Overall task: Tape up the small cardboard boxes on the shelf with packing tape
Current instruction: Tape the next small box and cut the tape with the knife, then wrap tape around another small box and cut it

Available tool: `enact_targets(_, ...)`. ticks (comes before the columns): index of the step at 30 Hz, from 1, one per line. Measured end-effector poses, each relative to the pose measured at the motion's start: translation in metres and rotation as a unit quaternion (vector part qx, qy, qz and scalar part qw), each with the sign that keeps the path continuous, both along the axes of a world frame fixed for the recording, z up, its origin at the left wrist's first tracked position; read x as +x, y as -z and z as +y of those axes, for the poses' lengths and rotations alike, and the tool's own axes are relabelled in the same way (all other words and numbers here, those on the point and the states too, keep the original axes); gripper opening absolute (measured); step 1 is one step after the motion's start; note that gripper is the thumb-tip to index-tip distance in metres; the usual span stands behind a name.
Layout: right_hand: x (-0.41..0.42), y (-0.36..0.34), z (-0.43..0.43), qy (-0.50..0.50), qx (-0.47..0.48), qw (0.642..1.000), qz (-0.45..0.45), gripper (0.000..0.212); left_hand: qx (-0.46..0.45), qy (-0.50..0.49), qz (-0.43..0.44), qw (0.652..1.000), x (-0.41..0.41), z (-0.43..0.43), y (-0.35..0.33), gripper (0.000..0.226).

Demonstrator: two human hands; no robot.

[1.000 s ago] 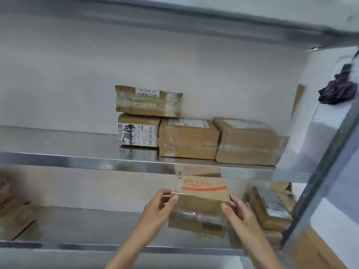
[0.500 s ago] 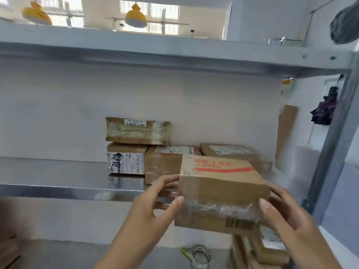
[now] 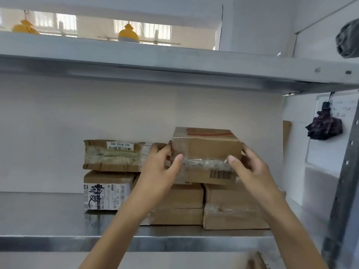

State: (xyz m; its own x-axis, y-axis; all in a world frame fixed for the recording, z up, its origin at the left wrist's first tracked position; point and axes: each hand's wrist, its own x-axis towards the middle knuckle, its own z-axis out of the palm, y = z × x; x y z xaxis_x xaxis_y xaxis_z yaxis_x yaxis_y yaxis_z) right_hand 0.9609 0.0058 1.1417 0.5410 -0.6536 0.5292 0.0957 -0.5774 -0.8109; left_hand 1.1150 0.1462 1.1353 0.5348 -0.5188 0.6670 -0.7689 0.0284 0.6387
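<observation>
A small cardboard box with a red stripe on top, clear tape across its front and a barcode sits between my hands, over two boxes on the metal shelf. My left hand grips its left side, thumb on the front. My right hand grips its right side, thumb on the taped band. Under it lie a middle box and a right box. I cannot tell whether the held box touches them.
At the left, a flat taped box lies on a box with a white label and black scrawl. Another shelf runs overhead. A metal upright stands at the right, with a folded umbrella hanging beyond it.
Both hands lifted the red-striped box from below the shelf up and back, over the two boxes on the shelf. The view rose with it.
</observation>
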Motion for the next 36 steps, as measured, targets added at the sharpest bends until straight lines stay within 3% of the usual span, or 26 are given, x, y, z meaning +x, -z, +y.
enact_targets(8, 0.050, 0.002, -0.026, -0.030, 0.013, 0.998, 0.047, 0.057, 0.012, -0.007, 0.041, 0.999, 0.025, -0.017, 0.010, 0.056)
enact_targets(12, 0.054, 0.008, -0.030, -0.023, 0.016, 0.998, 0.058, 0.061, 0.028, -0.022, 0.016, 0.999, 0.027, -0.020, 0.018, 0.048)
enact_targets(21, 0.050, 0.022, -0.030, 0.010, -0.001, 0.997, 0.074, 0.067, 0.042, -0.073, 0.004, 0.996, 0.023, -0.023, 0.032, 0.062)
enact_targets(26, 0.040, 0.025, -0.020, 0.034, -0.040, 0.997, 0.058, 0.060, 0.021, -0.119, -0.019, 0.992, 0.011, -0.018, 0.037, 0.061)
enact_targets(30, 0.017, 0.031, -0.008, 0.051, -0.071, 0.996, 0.019, 0.046, -0.046, -0.143, -0.066, 0.986, -0.013, -0.006, 0.039, 0.054)
enact_targets(36, -0.034, 0.050, 0.011, 0.049, -0.089, 0.994, -0.029, 0.024, -0.117, -0.068, -0.111, 0.985, -0.063, 0.008, 0.052, 0.035)
